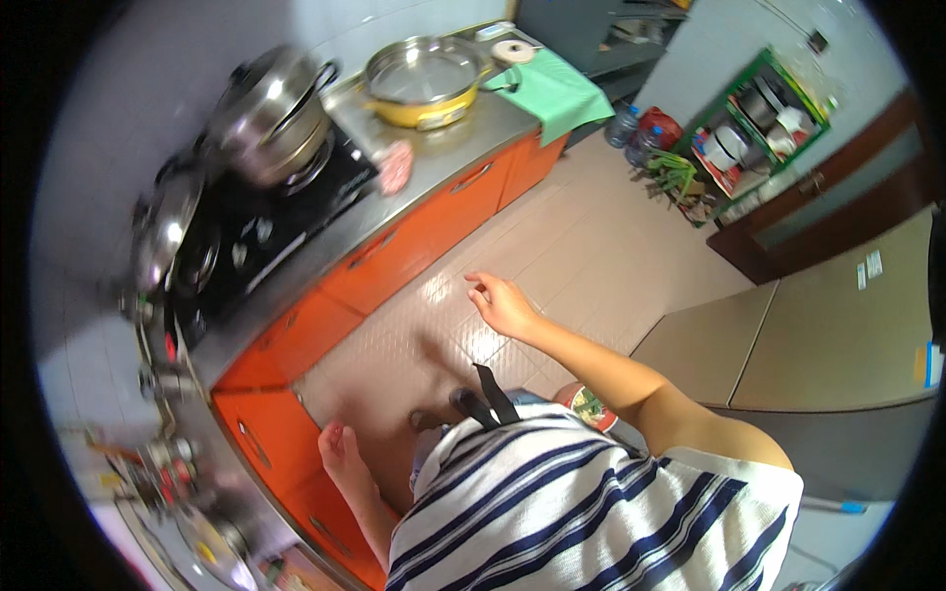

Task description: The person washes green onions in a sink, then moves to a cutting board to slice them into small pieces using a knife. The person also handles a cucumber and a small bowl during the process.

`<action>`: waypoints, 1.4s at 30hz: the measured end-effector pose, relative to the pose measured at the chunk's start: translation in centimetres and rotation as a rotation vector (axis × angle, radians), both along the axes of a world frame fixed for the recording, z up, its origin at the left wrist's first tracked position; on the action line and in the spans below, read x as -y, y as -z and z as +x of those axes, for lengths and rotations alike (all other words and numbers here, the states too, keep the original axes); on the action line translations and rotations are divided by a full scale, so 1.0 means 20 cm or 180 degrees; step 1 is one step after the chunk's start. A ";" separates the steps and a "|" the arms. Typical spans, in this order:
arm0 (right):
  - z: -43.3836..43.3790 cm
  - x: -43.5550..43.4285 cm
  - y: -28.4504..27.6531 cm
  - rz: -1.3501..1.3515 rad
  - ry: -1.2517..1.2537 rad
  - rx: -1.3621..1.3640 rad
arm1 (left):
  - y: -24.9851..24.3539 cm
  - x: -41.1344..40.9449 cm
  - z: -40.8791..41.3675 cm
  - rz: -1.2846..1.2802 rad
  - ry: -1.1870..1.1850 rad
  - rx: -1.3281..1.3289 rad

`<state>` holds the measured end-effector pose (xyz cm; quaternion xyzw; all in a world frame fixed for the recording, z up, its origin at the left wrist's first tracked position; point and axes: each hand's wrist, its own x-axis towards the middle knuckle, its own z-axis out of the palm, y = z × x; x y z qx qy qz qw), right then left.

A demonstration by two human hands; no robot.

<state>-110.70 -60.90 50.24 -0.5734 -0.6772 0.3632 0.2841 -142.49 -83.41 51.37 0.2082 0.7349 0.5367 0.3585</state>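
Note:
My right hand [502,301] hangs over the tiled floor with its fingers loosely curled and apart, holding nothing. Low on the left, my left hand [341,451] is beside the orange cabinet doors [266,436], its fingers partly curled; whether it holds something small cannot be made out. Ahead on the steel counter stands a yellow electric pan [425,81] with a glass lid. A pink patterned cloth or mitt [396,168] lies at the counter's front edge. On the black gas hob [259,236] are a stacked steel steamer pot [270,118] and a lidded wok [168,229].
A green cloth [558,92] drapes over the counter's far end. Water bottles [622,127], green onions [672,170] and a green rack [765,125] stand by the wooden door [820,185]. A fridge [828,325] is at right. A red bowl of food [591,408] sits low beside me.

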 end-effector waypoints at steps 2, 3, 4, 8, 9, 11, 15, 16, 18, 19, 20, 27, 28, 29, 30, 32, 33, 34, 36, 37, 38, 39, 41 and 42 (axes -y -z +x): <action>0.22 -0.08 -0.05 -0.0118 0.0463 0.0004 | -0.01 -0.24 0.04 0.0106 0.0405 -0.0221; 0.33 -0.10 -0.06 -0.0182 0.0705 0.0034 | -0.03 -0.37 0.09 0.0065 0.0618 -0.0262; 0.42 -0.09 -0.03 -0.0288 0.0966 0.0039 | -0.03 -0.49 0.13 -0.0013 0.0853 -0.0327; 0.87 0.02 0.07 0.0080 0.1792 0.0346 | 0.26 -0.98 0.24 -0.0156 0.1727 -0.0604; 1.03 0.08 0.16 0.0373 0.1935 0.0504 | 0.29 -1.09 0.32 -0.0226 0.1954 -0.0801; 1.32 0.12 0.27 0.0310 0.2501 0.0585 | 0.27 -1.34 0.55 -0.0159 0.2363 -0.1049; 1.88 0.17 0.41 -0.0050 0.3435 0.0427 | 0.15 -1.76 1.28 -0.0240 0.2787 -0.1114; 2.02 0.13 0.46 -0.0218 0.3527 0.0196 | 0.18 -1.85 1.46 -0.0209 0.2872 -0.1089; 2.29 0.01 0.46 -0.0542 0.3634 -0.0280 | 0.25 -1.97 1.77 -0.0262 0.2987 -0.1047; 2.43 -0.05 0.46 -0.0484 0.3596 -0.0309 | 0.26 -2.03 1.93 -0.0388 0.3024 -0.0964; 2.58 -0.15 0.46 -0.0424 0.3554 -0.0342 | 0.26 -2.09 2.11 -0.0514 0.3053 -0.0885; 3.43 -0.87 0.59 -0.0366 0.3427 -0.0802 | 0.17 -2.57 2.90 -0.0958 0.3204 -0.0776; 3.51 -0.97 0.67 -0.0396 0.3405 -0.0886 | 0.15 -2.69 3.04 -0.0998 0.3283 -0.0799; 3.60 -1.05 0.72 -0.0396 0.3427 -0.0821 | 0.15 -2.83 3.19 -0.1042 0.3377 -0.0826; 3.66 -1.12 0.77 -0.0454 0.3409 -0.0772 | 0.19 -2.96 3.36 -0.0857 0.3479 -0.0620; 3.83 -1.26 0.93 -0.0426 0.3429 -0.0653 | 0.34 -3.22 3.73 -0.1059 0.4089 -0.1048; 3.90 -1.28 0.92 -0.0669 0.3495 -0.0752 | 0.46 -3.33 3.89 -0.1036 0.4315 -0.0935; 3.94 -1.29 0.89 -0.0921 0.3559 -0.0835 | 0.52 -3.42 4.08 -0.1023 0.4397 -0.0740; 4.07 -1.18 0.99 -0.1186 0.3782 -0.0697 | 0.50 -3.59 4.47 -0.0969 0.4752 -0.1050; 4.15 -1.12 0.99 -0.0972 0.3808 -0.0299 | 0.52 -3.67 4.62 -0.0951 0.4786 -0.0962; 4.23 -1.05 1.04 -0.0869 0.3997 -0.0404 | 0.49 -3.74 4.78 -0.1038 0.4779 -0.0919; 4.34 -1.02 1.03 -0.1302 0.4055 -0.0328 | 0.46 -3.83 4.93 -0.1108 0.4771 -0.0880; 4.53 -1.06 0.99 -0.1856 0.4173 -0.0301 | 0.60 -3.98 5.07 -0.0707 0.4823 -0.1043; 4.64 -1.06 1.05 -0.1836 0.4106 -0.0317 | 0.64 -4.07 5.15 -0.0737 0.4680 -0.1145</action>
